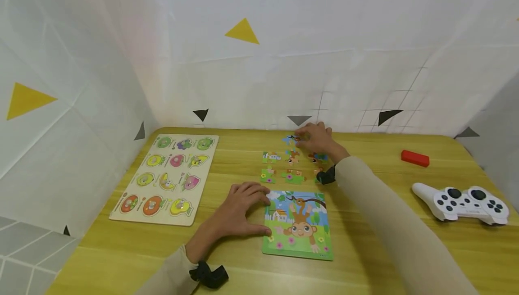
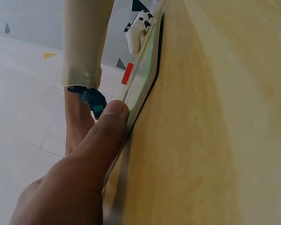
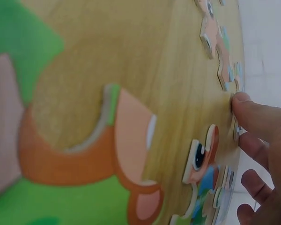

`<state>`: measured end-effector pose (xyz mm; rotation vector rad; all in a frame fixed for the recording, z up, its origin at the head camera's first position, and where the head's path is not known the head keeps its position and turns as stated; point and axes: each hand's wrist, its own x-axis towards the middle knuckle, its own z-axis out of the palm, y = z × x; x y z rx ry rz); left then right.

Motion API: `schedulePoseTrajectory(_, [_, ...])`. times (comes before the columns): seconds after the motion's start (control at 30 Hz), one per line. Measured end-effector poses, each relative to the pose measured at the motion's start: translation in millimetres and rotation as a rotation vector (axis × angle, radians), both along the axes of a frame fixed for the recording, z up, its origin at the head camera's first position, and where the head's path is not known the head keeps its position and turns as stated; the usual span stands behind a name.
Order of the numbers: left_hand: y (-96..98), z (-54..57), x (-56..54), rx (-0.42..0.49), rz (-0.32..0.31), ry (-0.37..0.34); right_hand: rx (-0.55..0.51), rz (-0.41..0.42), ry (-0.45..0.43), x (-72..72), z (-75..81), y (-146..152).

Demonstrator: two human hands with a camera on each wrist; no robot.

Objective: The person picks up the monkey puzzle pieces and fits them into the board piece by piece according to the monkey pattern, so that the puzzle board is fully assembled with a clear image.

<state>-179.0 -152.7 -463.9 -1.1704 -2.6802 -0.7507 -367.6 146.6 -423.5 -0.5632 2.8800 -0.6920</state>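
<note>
The right hand point(image 1: 319, 139) is resting at the far row of puzzle pieces point(image 1: 293, 157), which are lying loose on the desk point(image 1: 239, 155) beyond the picture board point(image 1: 298, 223); its thumb point(image 3: 255, 113) and forefinger point(image 3: 254, 147) are standing slightly apart beside a thin piece, and whether they are clamping it I cannot tell; the left hand point(image 1: 239, 211) is flanking the picture board's left side, its thumb and fingers spreading apart and touching that edge rather than closing round it; for pieces this thin, pinching opposite edges is probably serving better than pressing on the printed face; lifting straight up is likely sparing the neighbours a nudge, and keeping the piece's picture the right way up should be making its match with the monkey scene easier to judge; a light left hand is seemingly enough for steadying the picture board; as for what is escaping view, the right hand is covering part of the far row, and the black wrist device point(image 1: 325, 175) is masking part of the near row's right end; the right wrist view is showing the far pieces nearly edge-on, while its closest piece point(image 3: 79, 164) is running off the frame; the left wrist view is giving only a slanting sliver of the picture board.
</note>
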Motion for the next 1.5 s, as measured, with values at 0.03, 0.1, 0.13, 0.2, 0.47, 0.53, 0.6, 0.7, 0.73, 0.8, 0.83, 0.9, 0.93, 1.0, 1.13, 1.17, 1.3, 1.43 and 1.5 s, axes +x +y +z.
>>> schedulePoseTrajectory(0.03, [0.3, 0.1, 0.4, 0.001, -0.002, 0.006, 0.012, 0.005, -0.001, -0.6, -0.1, 0.2])
schedulePoseTrajectory(0.1, [0.8, 0.2, 0.8, 0.002, -0.005, 0.018, 0.023, 0.012, -0.004, -1.5, -0.7, 0.6])
schedulePoseTrajectory(0.13, [0.9, 0.1, 0.8, 0.003, -0.006, 0.021, 0.025, 0.014, -0.006, -1.8, -0.5, 0.8])
schedulePoseTrajectory(0.2, [1.2, 0.2, 0.8, 0.001, -0.008, 0.028, 0.022, 0.017, -0.008, -2.9, -1.0, 1.5])
schedulePoseTrajectory(0.47, [0.9, 0.5, -1.2, -0.007, -0.010, 0.034, -0.022, 0.029, 0.021, -6.4, -0.6, 3.3])
schedulePoseTrajectory(0.53, [0.9, 1.3, -1.6, -0.009, -0.010, 0.031, -0.034, 0.041, 0.045, -6.9, 0.9, 3.2])
schedulePoseTrajectory(0.6, [1.0, 2.2, -1.8, -0.010, -0.011, 0.028, -0.038, 0.049, 0.062, -8.2, 1.6, 3.3])
schedulePoseTrajectory(0.7, [1.0, 2.9, -1.7, -0.010, -0.010, 0.022, -0.028, 0.053, 0.061, -10.4, 1.5, 3.6])
schedulePoseTrajectory(0.73, [1.1, 3.0, -1.5, -0.010, -0.010, 0.020, -0.020, 0.055, 0.056, -10.8, 1.4, 3.9])
schedulePoseTrajectory(0.8, [1.3, 2.8, -0.8, -0.010, -0.009, 0.016, -0.012, 0.063, 0.047, -11.1, 1.5, 4.1])
schedulePoseTrajectory(0.83, [1.5, 2.7, -0.5, -0.010, -0.008, 0.013, -0.009, 0.068, 0.045, -11.1, 1.5, 4.3])
schedulePoseTrajectory(0.9, [1.9, 2.4, 0.0, -0.012, -0.008, 0.012, -0.004, 0.078, 0.043, -11.0, 1.7, 4.6])
schedulePoseTrajectory(0.93, [2.1, 2.2, 0.3, -0.013, -0.006, 0.009, -0.004, 0.081, 0.042, -10.8, 2.0, 4.8])
schedulePoseTrajectory(1.0, [2.3, 1.6, 0.6, -0.014, -0.004, 0.001, 0.000, 0.084, 0.040, -10.4, 2.3, 4.8])
schedulePoseTrajectory(1.13, [2.4, -0.3, 0.5, -0.020, 0.000, -0.020, 0.002, 0.089, 0.026, -6.7, 5.3, 3.9])
schedulePoseTrajectory(1.17, [2.3, -0.9, 0.3, -0.020, -0.001, -0.024, 0.002, 0.090, 0.024, -5.5, 6.2, 3.7])
schedulePoseTrajectory(1.3, [1.6, -3.0, -0.5, -0.020, -0.006, -0.011, -0.002, 0.090, 0.037, -3.0, 7.6, 3.3])
schedulePoseTrajectory(1.43, [-0.4, -3.6, -1.6, -0.023, -0.005, 0.007, -0.028, 0.097, 0.079, -2.4, 6.5, 2.2])
schedulePoseTrajectory(1.5, [-1.9, -3.1, -2.6, -0.025, -0.002, 0.011, -0.049, 0.104, 0.107, -2.2, 6.0, 1.3])
